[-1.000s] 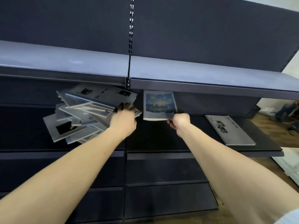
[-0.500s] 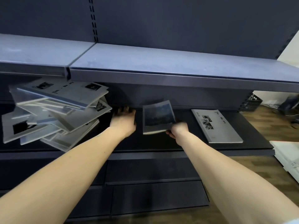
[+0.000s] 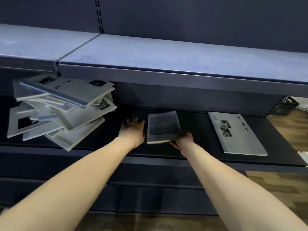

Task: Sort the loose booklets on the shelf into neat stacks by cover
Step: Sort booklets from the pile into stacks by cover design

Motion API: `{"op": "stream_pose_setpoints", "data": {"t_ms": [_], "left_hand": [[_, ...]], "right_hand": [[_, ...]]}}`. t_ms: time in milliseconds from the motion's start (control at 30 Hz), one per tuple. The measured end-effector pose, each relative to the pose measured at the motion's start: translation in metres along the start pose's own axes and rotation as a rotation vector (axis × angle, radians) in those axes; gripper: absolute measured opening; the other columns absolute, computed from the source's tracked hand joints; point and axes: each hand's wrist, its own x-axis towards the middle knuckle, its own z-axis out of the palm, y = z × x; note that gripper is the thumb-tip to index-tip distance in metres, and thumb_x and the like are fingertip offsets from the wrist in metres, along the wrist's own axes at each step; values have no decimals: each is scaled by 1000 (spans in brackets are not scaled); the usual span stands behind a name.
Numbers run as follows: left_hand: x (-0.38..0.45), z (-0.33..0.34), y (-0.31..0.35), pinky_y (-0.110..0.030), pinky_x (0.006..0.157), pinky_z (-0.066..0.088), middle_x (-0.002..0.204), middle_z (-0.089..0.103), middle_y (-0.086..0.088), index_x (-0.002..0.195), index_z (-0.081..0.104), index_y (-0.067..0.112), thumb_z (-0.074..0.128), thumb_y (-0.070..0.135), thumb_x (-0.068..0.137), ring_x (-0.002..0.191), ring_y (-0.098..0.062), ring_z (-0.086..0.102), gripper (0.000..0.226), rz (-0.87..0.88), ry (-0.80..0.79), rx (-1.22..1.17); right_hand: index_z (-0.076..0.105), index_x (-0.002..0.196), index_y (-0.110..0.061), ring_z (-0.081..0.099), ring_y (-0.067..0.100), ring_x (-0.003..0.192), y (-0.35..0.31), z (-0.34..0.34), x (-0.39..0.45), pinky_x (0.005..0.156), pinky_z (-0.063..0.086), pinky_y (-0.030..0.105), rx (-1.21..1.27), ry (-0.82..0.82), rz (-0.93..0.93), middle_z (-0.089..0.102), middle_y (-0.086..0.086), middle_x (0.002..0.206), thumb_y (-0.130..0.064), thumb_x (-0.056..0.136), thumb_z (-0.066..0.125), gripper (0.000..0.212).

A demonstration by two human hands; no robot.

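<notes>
Right hand (image 3: 182, 141) pinches the thin, light, bendy booklet (image 3: 163, 126) by its near corner; left hand (image 3: 133, 130) spread, empty.

left hand (image 3: 132, 132): bare, no glove, ring or watch | right hand (image 3: 184, 140): bare likewise | both forearms: uncovered to lower frame edge, sleeveless

Dim, soft-focus wide-angle view, deep shadow under the upper shelf (image 3: 166, 64)

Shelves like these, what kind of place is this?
Probably a shop or stockroom: long dark metal shelves on a slotted upright, a pile of booklets, and a wooden floor.
</notes>
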Motion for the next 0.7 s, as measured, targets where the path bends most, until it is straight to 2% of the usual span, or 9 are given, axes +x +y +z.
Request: {"op": "stream_pose_setpoints", "data": {"t_ms": [167, 300, 333, 400, 433, 500, 600, 700], "left_hand": [[11, 6, -7, -43, 111, 32, 150, 35, -10, 147, 34, 21, 47, 33, 98, 136, -34, 33, 53, -16, -45, -3], [16, 10, -11, -42, 111, 32, 150, 35, -10, 147, 35, 20, 47, 32, 98, 136, -33, 34, 51, -18, -70, -10], [16, 10, -12, -42, 110, 32, 149, 36, -10, 147, 35, 20, 46, 32, 98, 135, -33, 35, 51, -18, -70, -11], [17, 10, -13, -42, 109, 32, 149, 36, -10, 146, 36, 20, 46, 31, 98, 135, -33, 35, 50, -23, -67, -20], [18, 9, -14, -42, 109, 32, 149, 35, -9, 146, 36, 20, 46, 31, 98, 135, -33, 35, 50, -25, -65, -24], [17, 7, -14, -42, 110, 32, 150, 34, -9, 147, 35, 21, 47, 32, 98, 137, -33, 33, 51, -26, -65, -26], [12, 2, -17, -43, 112, 31, 152, 32, -9, 149, 32, 22, 46, 32, 98, 138, -33, 31, 53, -36, -64, -26], [3, -5, -23, -44, 113, 30, 152, 30, -9, 148, 33, 22, 47, 32, 98, 139, -33, 30, 54, -61, -31, -18]], "right_hand": [[48, 140, -16, 65, 35, 106, 2, 7, 18, 37, 48, 20, -133, 59, 16, 58, 18, 130, -9, 104, 45, 37], [51, 120, -13, 65, 23, 75, 7, 3, 25, 48, 52, 23, -287, 64, 22, 64, 16, 114, -13, 103, 44, 18], [51, 117, -11, 64, 22, 74, 9, 3, 26, 55, 55, 24, -350, 84, 16, 64, 16, 111, -15, 102, 46, 16], [54, 122, -9, 66, 26, 89, 11, 3, 33, 78, 60, 35, -570, 163, -63, 64, 15, 112, -22, 97, 53, 29], [55, 126, -11, 65, 29, 96, 11, 3, 36, 83, 59, 41, -649, 194, -95, 64, 16, 115, -25, 94, 56, 35], [58, 127, -11, 66, 30, 97, 7, 3, 34, 82, 60, 44, -698, 217, -117, 62, 18, 119, -28, 91, 59, 40], [59, 128, -9, 63, 30, 101, -3, 6, 22, 78, 57, 39, -701, 235, -161, 60, 16, 127, -31, 95, 54, 40], [60, 126, -7, 63, 26, 106, -9, 14, 16, 90, 56, 44, -646, 135, -204, 66, 14, 121, -30, 98, 50, 38]]}}
